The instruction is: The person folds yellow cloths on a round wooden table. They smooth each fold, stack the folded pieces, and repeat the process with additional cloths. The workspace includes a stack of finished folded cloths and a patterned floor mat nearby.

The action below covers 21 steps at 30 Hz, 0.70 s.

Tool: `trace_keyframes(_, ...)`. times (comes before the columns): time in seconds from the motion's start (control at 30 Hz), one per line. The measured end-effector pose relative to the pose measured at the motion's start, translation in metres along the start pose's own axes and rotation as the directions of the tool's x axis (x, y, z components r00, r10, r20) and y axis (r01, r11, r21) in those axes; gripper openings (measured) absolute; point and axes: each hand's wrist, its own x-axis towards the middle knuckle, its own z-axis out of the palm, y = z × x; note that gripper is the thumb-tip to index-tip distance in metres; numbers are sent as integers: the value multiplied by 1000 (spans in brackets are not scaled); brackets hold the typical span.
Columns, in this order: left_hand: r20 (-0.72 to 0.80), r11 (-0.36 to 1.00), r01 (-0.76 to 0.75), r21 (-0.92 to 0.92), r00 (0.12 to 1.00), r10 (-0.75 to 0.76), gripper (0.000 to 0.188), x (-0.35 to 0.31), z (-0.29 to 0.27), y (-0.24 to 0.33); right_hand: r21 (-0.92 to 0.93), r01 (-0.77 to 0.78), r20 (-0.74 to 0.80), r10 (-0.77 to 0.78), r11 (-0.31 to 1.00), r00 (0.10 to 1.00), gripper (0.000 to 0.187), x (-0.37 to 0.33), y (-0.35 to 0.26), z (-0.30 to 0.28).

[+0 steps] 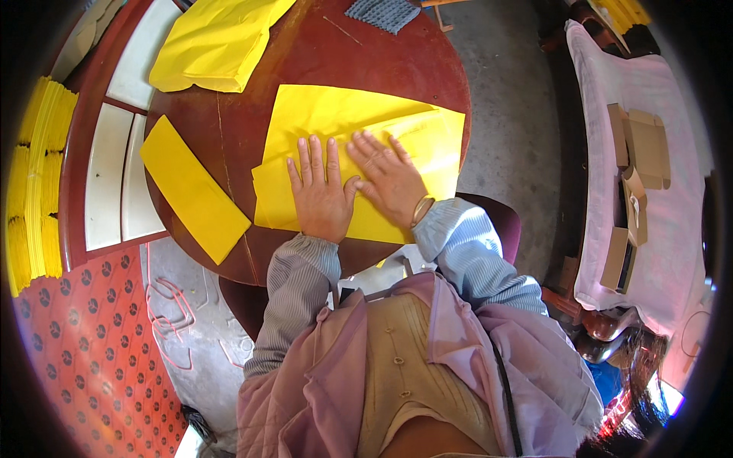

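In the head view, the left hand [322, 202] and right hand [391, 177] lie open and flat on a layered yellow sheet [328, 114] atop a round red-brown table [412, 65]; it looks light, flexible, easily creased, best held by opposite corners.

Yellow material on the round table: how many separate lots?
3: a broad lot under the left hand and right hand, a narrow strip to its left, a bundle at upper left. Layers beneath may be hidden.
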Motion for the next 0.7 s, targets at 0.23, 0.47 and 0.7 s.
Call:
trace_keyframes(0.23,12,1000,6,-9,1000,-6,79,0,-3,3,-208,-138,-55,129,968,990,69,3,33,-4)
trace_keyframes(0.47,-75,1000,20,23,997,-19,96,-4,-13,-16,-327,-273,12,293,905,956,71,3,71,-16)
trace_keyframes(0.7,-182,999,43,1,982,-43,110,-12,-16,-39,-224,-224,-75,213,948,974,70,-7,87,-5)
